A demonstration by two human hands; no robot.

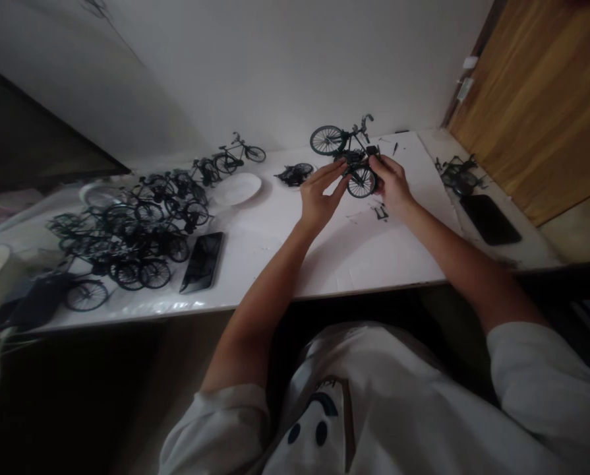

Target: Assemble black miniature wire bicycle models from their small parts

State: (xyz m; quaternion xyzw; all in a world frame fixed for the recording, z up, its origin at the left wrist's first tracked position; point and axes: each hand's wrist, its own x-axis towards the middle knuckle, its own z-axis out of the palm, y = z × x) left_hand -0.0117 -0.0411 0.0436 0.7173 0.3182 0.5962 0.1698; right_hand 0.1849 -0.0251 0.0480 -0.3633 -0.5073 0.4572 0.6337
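A dark miniature bicycle (362, 183) is between my hands above the white board (285, 244), one spoked wheel showing between them. My left hand (320, 194) pinches its frame from the left with fingers and thumb. From the right, my right hand (392, 183) grips it, the thumb up by the saddle area. Just beyond my fingers are another spoked wheel (328, 140) and handlebars (366, 123); I cannot tell whether they belong to the same bicycle. Small dark parts (380, 211) lie on the board below my right hand.
Many miniature bicycles (146, 211) are heaped at the left. Near them are a white dish (238, 189) and a phone (202, 262). Dark bicycle parts (295, 173) lie behind my left hand. At the right are more parts (460, 175), a black phone-like slab (490, 219) and a wooden panel (542, 99).
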